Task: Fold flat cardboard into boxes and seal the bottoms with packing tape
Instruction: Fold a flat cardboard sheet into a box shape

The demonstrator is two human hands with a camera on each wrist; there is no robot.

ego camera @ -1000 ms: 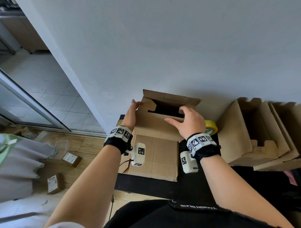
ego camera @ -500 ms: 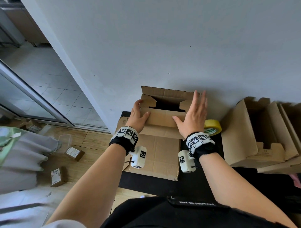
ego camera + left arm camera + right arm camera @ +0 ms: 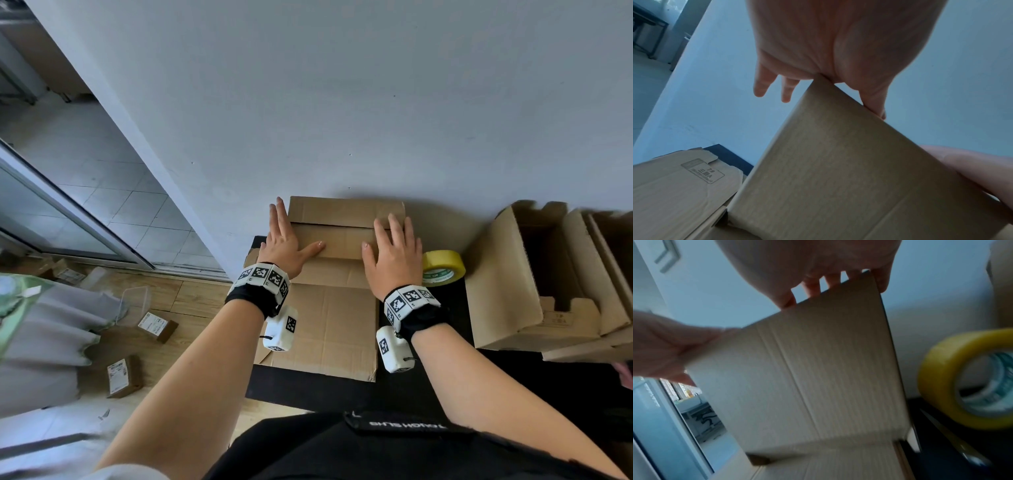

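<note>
Cardboard box (image 3: 346,228) stands against the wall on the black table (image 3: 342,390), its flaps folded shut under your palms; head view: your left hand (image 3: 284,245) lies flat on the box's left end, fingers straight and slightly spread, the outer ones reaching past the left edge, thumb stretched along the near flap; your right hand (image 3: 392,255) lies flat on the right end, fingers straight and spread over the flap seam, thumb pointing inward; a flat cardboard sheet (image 3: 329,329) lies under your wrists, nearer you than the fingertips; the yellow tape roll (image 3: 443,268) sits just beyond your right little finger, apart from it; folded boxes (image 3: 534,281) stand further right.

Left wrist view: left hand (image 3: 828,42) rests on the box (image 3: 838,170) top corner; two fingers (image 3: 761,84) hang free past the edge, straight.

Right wrist view, blurred: right hand (image 3: 818,261) presses on the box (image 3: 807,378) top, fingers (image 3: 812,287) straight and parted along its edge; tape roll (image 3: 941,382) stands to their right.
</note>
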